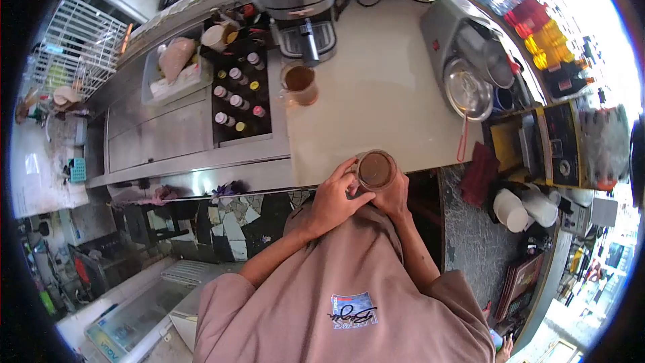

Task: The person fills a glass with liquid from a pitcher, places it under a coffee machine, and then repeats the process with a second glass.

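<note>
A glass mug (376, 169) of brown drink is held close to my body, at the front edge of the pale counter. My right hand (395, 195) wraps around its right and lower side. From the left, my left hand (339, 195) curves its thumb and forefinger against the mug; its other fingers are partly hidden. A second glass mug (299, 85), also with brown liquid in it, stands on the counter before the espresso machine (299, 7). The portafilter handle (310, 42) points out toward me.
Several capped bottles (236, 101) sit in a recessed well at left, beside a plastic tub (176, 70). At right are a grey machine (463, 44) and a metal strainer (468, 91) whose red handle overhangs the counter. A dark red cloth (480, 173) and white cups (510, 210) lie further right.
</note>
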Tool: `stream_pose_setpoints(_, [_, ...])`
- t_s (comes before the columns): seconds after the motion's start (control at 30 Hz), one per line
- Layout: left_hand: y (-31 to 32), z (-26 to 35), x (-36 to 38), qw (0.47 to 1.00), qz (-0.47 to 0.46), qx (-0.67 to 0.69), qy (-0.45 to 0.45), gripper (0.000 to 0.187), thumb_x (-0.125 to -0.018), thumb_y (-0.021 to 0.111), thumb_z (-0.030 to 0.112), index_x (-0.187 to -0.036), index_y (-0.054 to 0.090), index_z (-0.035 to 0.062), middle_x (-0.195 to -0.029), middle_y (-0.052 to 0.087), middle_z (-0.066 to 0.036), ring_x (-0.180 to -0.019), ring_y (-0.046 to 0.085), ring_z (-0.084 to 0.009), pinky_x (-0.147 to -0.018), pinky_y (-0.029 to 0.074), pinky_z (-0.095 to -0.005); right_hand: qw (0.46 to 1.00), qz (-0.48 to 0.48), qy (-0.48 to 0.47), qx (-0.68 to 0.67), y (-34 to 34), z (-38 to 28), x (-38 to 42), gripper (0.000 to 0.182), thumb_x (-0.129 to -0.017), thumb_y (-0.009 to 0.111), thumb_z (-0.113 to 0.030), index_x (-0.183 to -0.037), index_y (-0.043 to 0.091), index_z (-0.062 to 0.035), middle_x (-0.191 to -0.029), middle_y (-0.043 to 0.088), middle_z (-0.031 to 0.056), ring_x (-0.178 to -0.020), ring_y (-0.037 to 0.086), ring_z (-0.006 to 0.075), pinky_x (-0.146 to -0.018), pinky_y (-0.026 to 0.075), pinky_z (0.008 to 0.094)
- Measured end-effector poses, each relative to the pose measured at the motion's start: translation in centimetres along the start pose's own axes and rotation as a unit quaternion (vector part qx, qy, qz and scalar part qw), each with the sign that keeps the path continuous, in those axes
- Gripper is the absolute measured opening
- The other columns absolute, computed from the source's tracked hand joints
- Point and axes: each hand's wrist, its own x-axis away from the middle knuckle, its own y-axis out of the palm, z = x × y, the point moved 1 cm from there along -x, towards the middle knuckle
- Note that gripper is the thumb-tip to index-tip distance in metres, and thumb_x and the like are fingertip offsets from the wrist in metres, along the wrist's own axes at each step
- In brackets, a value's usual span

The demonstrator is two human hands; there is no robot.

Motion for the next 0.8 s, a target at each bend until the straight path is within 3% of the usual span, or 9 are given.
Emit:
stream_pose_setpoints(0.13, [-3.0,-1.7,-0.7,0.996,0.027,-0.019,-0.084,0.048,-0.076,0.087,0.028,-0.065,0.050,0.0007,-0.133,0.063,-0.020,-0.078,0.071,-0.0286,-0.066,0.053,-0.0400,0.997,-0.067,-0.030,-0.011,3.5,-1.0,-3.2,0.059,-0.071,0.087,-0.020,-0.122,0.063,-0.0035,-0.116,0.071,0.0146,-0.106,0.070,0.0323,-0.088,0.056,0.0404])
stream_pose_setpoints(0.23, [-4.3,-3.6,-1.0,0.993,0.085,-0.038,-0.072,0.049,-0.077,0.085,0.029,-0.063,0.046,0.0020,-0.130,0.064,-0.021,-0.086,0.072,-0.0323,-0.068,0.055,-0.0410,0.995,-0.094,-0.036,-0.005,5.9,-1.9,-5.0,0.053,-0.074,0.085,-0.017,-0.121,0.064,-0.0048,-0.116,0.070,0.0143,-0.106,0.069,0.0329,-0.089,0.056,0.0407])
stream_pose_setpoints(0.33, [-5.2,-4.8,-1.4,0.986,0.145,-0.050,-0.062,0.051,-0.076,0.086,0.029,-0.061,0.045,0.0016,-0.127,0.066,-0.020,-0.082,0.072,-0.0309,-0.066,0.055,-0.0402,0.990,-0.119,-0.072,0.027,7.8,-1.9,-6.3,0.052,-0.074,0.084,-0.016,-0.120,0.063,-0.0052,-0.115,0.069,0.0138,-0.106,0.068,0.0335,-0.088,0.056,0.0411])
stream_pose_setpoints(0.57, [-6.8,-6.7,-1.8,0.980,0.159,-0.042,-0.112,0.052,-0.075,0.087,0.028,-0.060,0.045,0.0016,-0.127,0.067,-0.021,-0.075,0.072,-0.0300,-0.063,0.054,-0.0386,0.984,-0.156,-0.085,0.034,10.7,-1.8,-8.0,0.057,-0.075,0.084,-0.017,-0.124,0.058,-0.0055,-0.117,0.068,0.0138,-0.109,0.066,0.0345,-0.089,0.055,0.0425])
stream_pose_setpoints(0.63, [-7.0,-7.3,-1.9,0.981,0.158,-0.033,-0.107,0.053,-0.074,0.089,0.025,-0.060,0.044,-0.0008,-0.108,0.070,-0.020,-0.062,0.062,-0.0251,-0.057,0.049,-0.0376,0.984,-0.153,-0.090,0.028,11.1,-2.1,-8.4,0.057,-0.075,0.084,-0.018,-0.124,0.058,-0.0053,-0.117,0.068,0.0140,-0.109,0.066,0.0345,-0.089,0.055,0.0428])
stream_pose_setpoints(0.8, [-7.2,-7.9,-2.2,0.979,0.167,-0.016,-0.111,0.047,-0.074,0.088,0.023,-0.064,0.051,-0.0032,-0.103,0.069,-0.014,-0.056,0.055,-0.0204,-0.055,0.046,-0.0364,0.984,-0.165,-0.072,0.010,11.5,-2.3,-8.9,0.060,-0.075,0.085,-0.019,-0.126,0.057,-0.0040,-0.117,0.068,0.0149,-0.110,0.066,0.0343,-0.090,0.055,0.0430])
